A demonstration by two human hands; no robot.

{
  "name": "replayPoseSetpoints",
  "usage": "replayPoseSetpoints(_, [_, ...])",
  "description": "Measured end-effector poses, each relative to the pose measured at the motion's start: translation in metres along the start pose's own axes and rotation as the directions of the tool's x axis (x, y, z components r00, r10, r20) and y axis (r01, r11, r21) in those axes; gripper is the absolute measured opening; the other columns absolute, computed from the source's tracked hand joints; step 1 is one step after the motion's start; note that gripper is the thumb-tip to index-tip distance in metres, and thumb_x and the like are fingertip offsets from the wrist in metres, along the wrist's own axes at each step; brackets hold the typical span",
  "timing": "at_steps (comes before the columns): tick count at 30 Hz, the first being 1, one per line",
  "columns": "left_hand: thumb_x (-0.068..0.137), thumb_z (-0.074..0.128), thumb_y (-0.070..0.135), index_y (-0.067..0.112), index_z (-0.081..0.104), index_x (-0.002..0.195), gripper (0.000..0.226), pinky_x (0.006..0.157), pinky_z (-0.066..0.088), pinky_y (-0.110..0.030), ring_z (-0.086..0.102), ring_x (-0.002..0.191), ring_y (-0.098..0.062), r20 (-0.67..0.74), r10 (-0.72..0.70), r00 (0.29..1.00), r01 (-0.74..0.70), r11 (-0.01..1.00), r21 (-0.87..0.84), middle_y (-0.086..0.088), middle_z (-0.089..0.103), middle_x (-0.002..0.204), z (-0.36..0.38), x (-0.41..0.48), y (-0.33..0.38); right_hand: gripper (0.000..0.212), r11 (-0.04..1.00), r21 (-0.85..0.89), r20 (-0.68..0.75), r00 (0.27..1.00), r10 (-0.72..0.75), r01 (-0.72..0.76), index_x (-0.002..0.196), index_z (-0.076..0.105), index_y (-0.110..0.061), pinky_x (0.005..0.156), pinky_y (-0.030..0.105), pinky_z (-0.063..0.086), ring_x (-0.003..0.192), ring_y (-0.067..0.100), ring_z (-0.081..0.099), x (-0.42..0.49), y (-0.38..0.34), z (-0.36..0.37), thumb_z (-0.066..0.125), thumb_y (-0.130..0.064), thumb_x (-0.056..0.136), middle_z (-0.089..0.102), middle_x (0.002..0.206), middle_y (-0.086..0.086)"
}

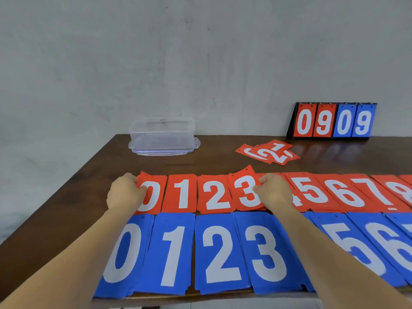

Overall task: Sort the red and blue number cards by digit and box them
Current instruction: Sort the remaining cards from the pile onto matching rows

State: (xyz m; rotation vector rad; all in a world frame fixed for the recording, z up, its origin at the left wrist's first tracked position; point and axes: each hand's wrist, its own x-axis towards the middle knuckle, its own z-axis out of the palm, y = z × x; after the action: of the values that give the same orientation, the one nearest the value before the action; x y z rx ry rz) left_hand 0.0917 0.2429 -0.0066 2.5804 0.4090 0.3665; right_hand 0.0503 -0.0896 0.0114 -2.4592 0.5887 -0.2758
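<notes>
1 head view, close above the table (89, 166), facing forward-down toward the wall (200, 52).

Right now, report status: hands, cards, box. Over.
Left hand pinches red 0 card; right hand pinches red 3 card. Clear box apart, beyond the rows. Loose red cards lie right of it.

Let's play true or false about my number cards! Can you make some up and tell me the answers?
1. The left hand holds the red 0 card. True.
2. The right hand is empty. False: it pinches the red 3 card.
3. The scoreboard shows 0909. True.
4. The blue cards lie farther from the person than the red cards. False: they lie nearer.
5. The clear box stands right beside the scoreboard. False: it stands far to its left.
</notes>
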Motion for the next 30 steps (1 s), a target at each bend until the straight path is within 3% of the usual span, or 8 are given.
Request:
replayPoseSetpoints(3, [0.088,0.067,0.029,0.011,0.057,0.125,0.043,0.078,0.052,-0.038,0.059,0.101,-0.029,-0.030,0.018,0.999,-0.017,0.999,0.047,-0.012,0.055,0.119,0.000,-0.003,0.003,0.032,0.975,-0.218,-0.076,0.995,-0.061,0.043,0.117,0.056,-0.019,0.053,0.023,0.044,0.081,0.014,0.057,0.000,-0.003,0.008,0.067,-0.027,0.088,0.064,0.098,-0.001])
replayPoseSetpoints(8, [0.092,0.061,0.020,0.013,0.053,0.132,0.041,0.088,0.049,-0.039,0.054,0.113,-0.030,-0.003,0.122,0.992,-0.122,0.992,0.017,-0.013,0.050,0.130,0.000,-0.007,0.014,0.033,0.904,-0.418,-0.108,0.983,-0.146,0.088,0.114,0.060,-0.020,0.070,0.029,0.054,0.096,0.019,0.059,-0.002,-0.009,0.008,0.069,-0.034,0.085,0.062,0.104,0.003])
replayPoseSetpoints(12, [0.092,0.061,0.023,0.011,0.054,0.131,0.041,0.092,0.047,-0.039,0.055,0.116,-0.028,0.037,0.254,0.967,-0.248,0.962,-0.116,-0.011,0.054,0.130,0.004,-0.013,0.028,0.028,0.927,-0.353,-0.074,0.984,-0.163,0.127,0.113,0.064,-0.021,0.077,0.033,0.056,0.098,0.019,0.059,-0.006,-0.008,0.008,0.066,-0.031,0.088,0.064,0.106,0.001])
replayPoseSetpoints(17, [0.091,0.063,0.025,0.012,0.054,0.132,0.044,0.097,0.047,-0.037,0.055,0.117,-0.024,0.074,0.369,0.926,-0.354,0.921,-0.164,-0.008,0.057,0.131,0.011,-0.023,0.059,0.044,0.947,-0.271,-0.079,0.977,-0.199,0.171,0.130,0.055,-0.022,0.094,0.037,0.049,0.118,0.023,0.052,-0.010,-0.004,-0.001,0.064,-0.036,0.090,0.060,0.126,0.002])
replayPoseSetpoints(30, [0.094,0.057,0.029,0.015,0.057,0.129,0.038,0.098,0.047,-0.041,0.057,0.115,-0.020,0.163,0.487,0.858,-0.453,0.867,-0.206,-0.003,0.061,0.126,0.057,-0.021,0.147,0.040,0.978,-0.202,-0.107,0.992,-0.066,0.043,0.128,0.058,-0.023,0.094,0.040,0.049,0.117,0.023,0.052,0.052,0.055,-0.058,0.062,-0.034,0.090,0.060,0.127,0.002])
